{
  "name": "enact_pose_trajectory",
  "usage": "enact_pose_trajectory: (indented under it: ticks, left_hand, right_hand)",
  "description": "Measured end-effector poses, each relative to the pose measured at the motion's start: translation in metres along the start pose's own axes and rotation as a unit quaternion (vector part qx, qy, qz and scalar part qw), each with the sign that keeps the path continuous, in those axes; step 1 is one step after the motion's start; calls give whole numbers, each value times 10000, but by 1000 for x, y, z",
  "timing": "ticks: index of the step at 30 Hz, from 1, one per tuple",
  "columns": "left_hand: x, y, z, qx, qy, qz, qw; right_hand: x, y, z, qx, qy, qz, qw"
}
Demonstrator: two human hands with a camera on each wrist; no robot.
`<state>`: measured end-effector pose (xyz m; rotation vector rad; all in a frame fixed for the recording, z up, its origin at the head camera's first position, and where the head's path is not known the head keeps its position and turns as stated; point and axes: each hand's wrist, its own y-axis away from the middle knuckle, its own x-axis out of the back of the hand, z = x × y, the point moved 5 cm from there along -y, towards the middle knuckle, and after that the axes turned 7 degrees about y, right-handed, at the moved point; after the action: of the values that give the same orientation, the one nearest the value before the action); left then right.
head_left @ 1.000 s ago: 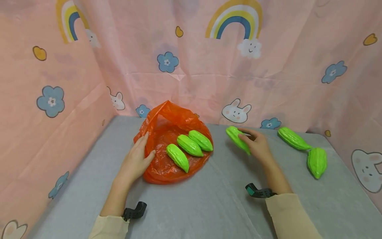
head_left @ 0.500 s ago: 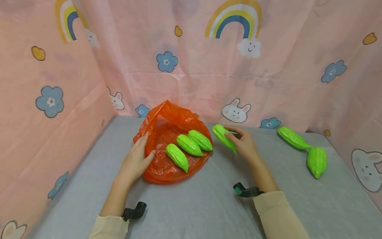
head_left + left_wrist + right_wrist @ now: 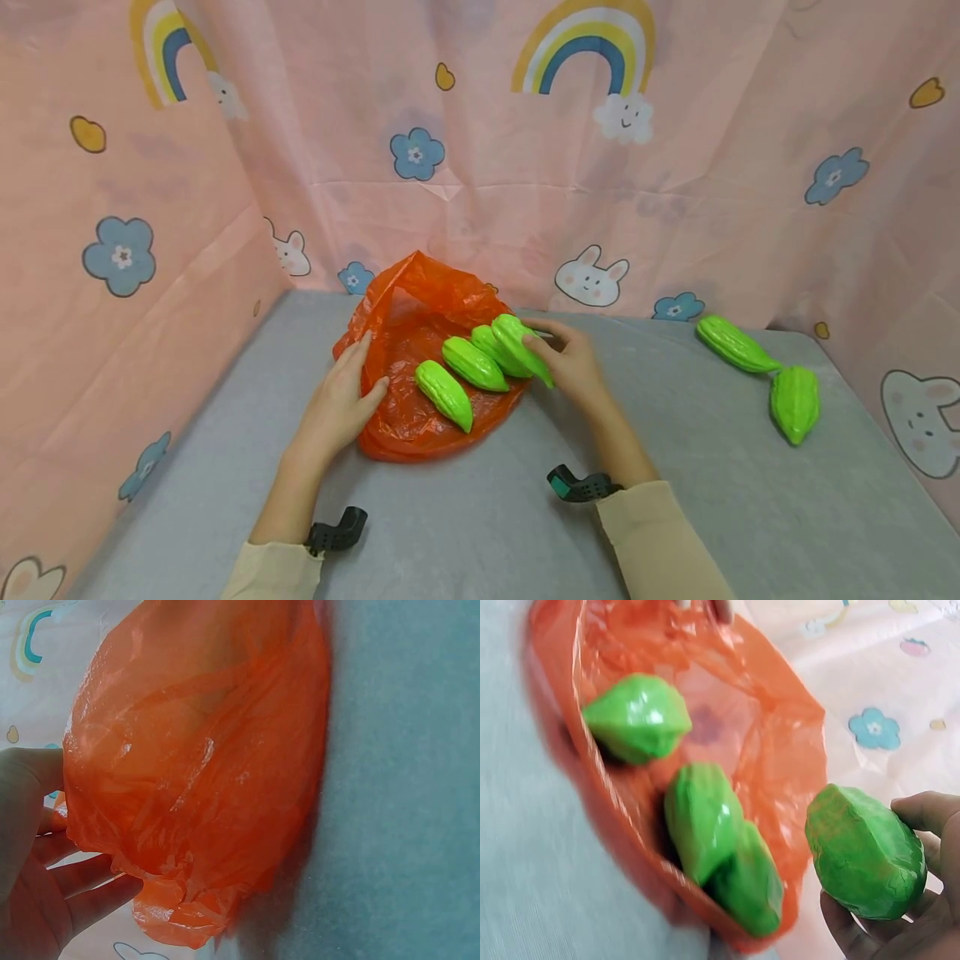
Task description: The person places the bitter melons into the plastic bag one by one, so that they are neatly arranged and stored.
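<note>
In the head view, my right hand (image 3: 570,358) holds a bright green bitter melon (image 3: 517,342) between thumb and fingers, over the right rim of a red-orange plastic bag (image 3: 408,437). The right wrist view shows this held bitter melon (image 3: 866,851) beside the bag's mouth, fingers around its far end. Three more bitter melons (image 3: 444,396) lie in the bag; the held one partly covers the rightmost in the head view. My left hand (image 3: 341,400) is at the bag's left edge with fingers extended. In the left wrist view its fingers (image 3: 94,877) touch the bag's edge.
Two further bitter melons (image 3: 795,404) lie at the right of the grey-covered table (image 3: 450,533), close end to end. A pink printed curtain (image 3: 480,208) stands behind the table and along both sides.
My right hand has moved left with the bitter melon, from the table right of the bag to above the bag's right rim. The left hand and the bag have stayed in place.
</note>
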<state>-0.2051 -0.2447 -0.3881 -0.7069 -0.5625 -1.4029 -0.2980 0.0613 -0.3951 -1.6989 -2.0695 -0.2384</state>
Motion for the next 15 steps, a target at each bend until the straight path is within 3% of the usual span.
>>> enact_pose_trajectory:
  ticks: [15]
  left_hand:
    - [2, 0, 1, 85, -28, -46, 9999]
  right_hand:
    - [-49, 6, -36, 349, -339, -163, 9987]
